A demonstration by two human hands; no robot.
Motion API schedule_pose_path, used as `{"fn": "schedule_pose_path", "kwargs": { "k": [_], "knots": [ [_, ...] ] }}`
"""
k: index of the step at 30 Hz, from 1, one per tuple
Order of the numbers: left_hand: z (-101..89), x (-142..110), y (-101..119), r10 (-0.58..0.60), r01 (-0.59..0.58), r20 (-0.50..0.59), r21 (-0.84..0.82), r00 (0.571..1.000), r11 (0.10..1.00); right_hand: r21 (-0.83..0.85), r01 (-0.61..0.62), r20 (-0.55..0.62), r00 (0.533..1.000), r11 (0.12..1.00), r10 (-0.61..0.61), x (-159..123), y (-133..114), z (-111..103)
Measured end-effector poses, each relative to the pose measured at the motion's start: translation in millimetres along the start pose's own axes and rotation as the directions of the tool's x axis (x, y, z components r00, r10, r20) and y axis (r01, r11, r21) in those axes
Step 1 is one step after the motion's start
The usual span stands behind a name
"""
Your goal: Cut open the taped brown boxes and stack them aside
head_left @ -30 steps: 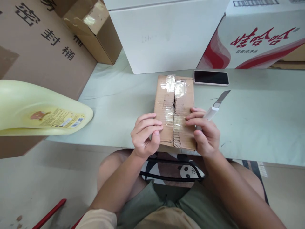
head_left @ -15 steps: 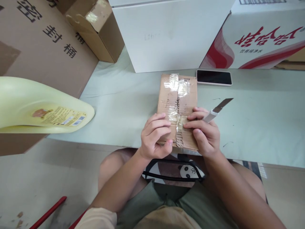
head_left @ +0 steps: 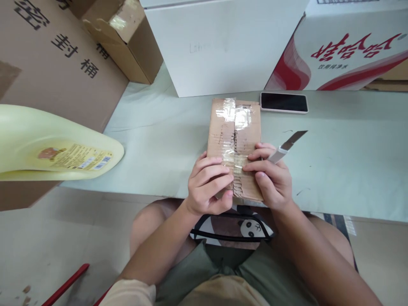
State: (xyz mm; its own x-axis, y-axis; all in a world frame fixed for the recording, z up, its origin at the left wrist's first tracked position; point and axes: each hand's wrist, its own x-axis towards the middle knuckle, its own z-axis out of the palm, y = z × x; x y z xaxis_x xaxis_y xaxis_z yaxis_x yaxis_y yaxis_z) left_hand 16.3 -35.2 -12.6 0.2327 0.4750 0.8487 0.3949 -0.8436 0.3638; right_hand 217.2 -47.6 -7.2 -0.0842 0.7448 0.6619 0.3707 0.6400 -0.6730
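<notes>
Brown cardboard box sits on the surface, directly in front of the person, clear tape across its top, center seam ragged. Left hand: fingers side by side, slightly bent, laid over the left flap up near the seam, thumb by the front edge; can't tell if it pinches the cardboard. Right hand: closed around a white utility knife, index fingertip on the tape by the seam. Blade is out, pointing up and away to the right, clear of the cardboard.

Step in hand, my read: fingers working the taped seam, knife just carried, not cutting. Can't tell whether the tape is fully slit. Any next move here calls for a firm hold on the flap edge and minding that bare blade; left fingers are near the seam.

Phone lies just beyond the box's far right corner, white box behind
</notes>
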Motion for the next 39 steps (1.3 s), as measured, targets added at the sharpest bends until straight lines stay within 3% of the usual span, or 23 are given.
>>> {"fn": "schedule_pose_path", "kwargs": {
  "k": [26,33,37,39],
  "knots": [
    [-0.3,-0.8,0.0,0.007,-0.008,0.031,0.016,0.999,1.000,0.034,-0.017,-0.001,1.000,0.999,0.017,-2.2,1.5,-2.9],
    [0.0,-2.0,0.5,0.003,-0.003,0.043,0.011,0.999,1.000,0.414,-0.215,-0.098,0.956,0.885,0.278,6.1,-7.4,-23.4],
    [1.8,-3.4,-0.6,0.041,-0.042,0.031,0.010,0.999,0.999,0.334,-0.181,-0.313,0.904,0.925,0.290,22.9,-17.8,-37.3],
    [2.0,-3.0,-1.5,0.063,-0.064,0.036,0.028,0.997,0.998,0.366,-0.166,-0.354,0.885,0.916,0.302,27.1,-23.6,-42.2]
  ]
}}
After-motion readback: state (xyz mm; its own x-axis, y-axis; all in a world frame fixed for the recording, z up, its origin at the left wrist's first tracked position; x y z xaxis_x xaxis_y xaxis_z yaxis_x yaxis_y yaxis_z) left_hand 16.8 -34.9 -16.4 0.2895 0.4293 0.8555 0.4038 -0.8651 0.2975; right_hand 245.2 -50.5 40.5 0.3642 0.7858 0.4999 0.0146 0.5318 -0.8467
